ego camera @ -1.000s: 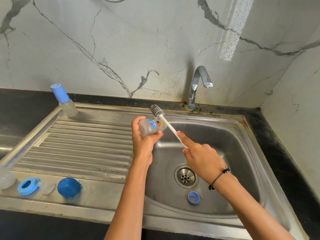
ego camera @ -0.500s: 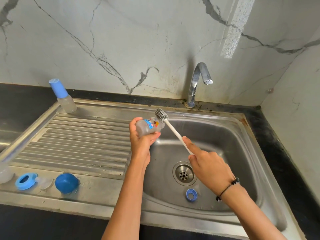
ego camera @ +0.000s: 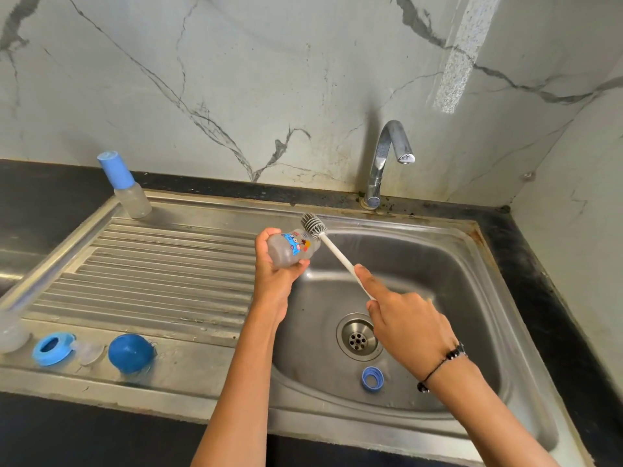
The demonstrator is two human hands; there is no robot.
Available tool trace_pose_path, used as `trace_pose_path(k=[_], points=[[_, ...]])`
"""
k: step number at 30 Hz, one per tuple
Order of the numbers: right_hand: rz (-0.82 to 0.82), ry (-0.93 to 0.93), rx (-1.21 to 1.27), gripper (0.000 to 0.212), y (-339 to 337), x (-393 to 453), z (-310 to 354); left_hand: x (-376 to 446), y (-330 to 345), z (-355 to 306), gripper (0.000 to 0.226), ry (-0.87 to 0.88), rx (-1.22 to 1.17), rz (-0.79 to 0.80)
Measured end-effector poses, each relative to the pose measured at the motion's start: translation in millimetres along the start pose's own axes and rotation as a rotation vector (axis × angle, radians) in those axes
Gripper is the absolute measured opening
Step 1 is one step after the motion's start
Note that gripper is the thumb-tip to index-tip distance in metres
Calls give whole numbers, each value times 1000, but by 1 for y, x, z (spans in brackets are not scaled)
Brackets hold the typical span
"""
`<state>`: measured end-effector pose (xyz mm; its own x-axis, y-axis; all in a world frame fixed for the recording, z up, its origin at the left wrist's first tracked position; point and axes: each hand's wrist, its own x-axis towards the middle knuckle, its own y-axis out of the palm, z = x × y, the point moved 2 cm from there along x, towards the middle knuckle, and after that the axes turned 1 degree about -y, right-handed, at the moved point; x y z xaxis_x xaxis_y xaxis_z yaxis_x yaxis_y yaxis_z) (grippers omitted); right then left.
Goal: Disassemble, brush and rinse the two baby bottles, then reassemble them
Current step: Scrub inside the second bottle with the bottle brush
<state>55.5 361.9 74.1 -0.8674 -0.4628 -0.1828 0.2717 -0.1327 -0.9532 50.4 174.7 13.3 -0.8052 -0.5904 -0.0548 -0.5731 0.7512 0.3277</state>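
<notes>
**Ana:** Head view over the sink basin [ego camera: 438,264], and the left hand [ego camera: 276,274] is curled round a small printed bottle [ego camera: 291,247], tipped on its side just above the basin's left rim.

**Raj:** Right hand [ego camera: 404,328] grips the white handle of the bottle brush [ego camera: 333,251], index finger laid along it. The bristle head sits right at the bottle's mouth, outside it, touching or nearly so.

**Ana:** So this one is stripped down. A blue ring [ego camera: 372,378] lies in the basin near the drain [ego camera: 358,337].

**Raj:** Left of the basin, on the drainboard's front edge: a blue collar [ego camera: 52,348], a clear teat [ego camera: 88,352], a dark blue cap [ego camera: 130,352].

**Ana:** And a clear piece [ego camera: 11,332] at the far left edge, hard to identify.

**Raj:** Back left of the basin, a capped bottle [ego camera: 126,188] stands assembled.

**Ana:** Tap [ego camera: 387,156] looks dry. I'd call it early: brushing barely begun, rinsing and reassembly all ahead.
</notes>
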Motion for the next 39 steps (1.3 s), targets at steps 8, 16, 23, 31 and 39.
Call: trace_pose_path(k=[8, 16, 23, 31, 39], points=[[0, 21, -23, 56, -1, -5, 1, 1, -2, -7, 26, -209, -216, 18], [3, 14, -65, 55, 0, -4, 0, 5, -9, -7, 21, -120, 45, -122], [31, 29, -32, 55, -7, 2, -6, 7, -7, -10, 30, 63, 330, 35], [-17, 21, -68, 56, -10, -6, -6, 13, -11, 4, 74, 30, 258, 41], [9, 41, -67, 54, -4, 4, -5, 9, -11, 3, 59, 107, 384, 98]])
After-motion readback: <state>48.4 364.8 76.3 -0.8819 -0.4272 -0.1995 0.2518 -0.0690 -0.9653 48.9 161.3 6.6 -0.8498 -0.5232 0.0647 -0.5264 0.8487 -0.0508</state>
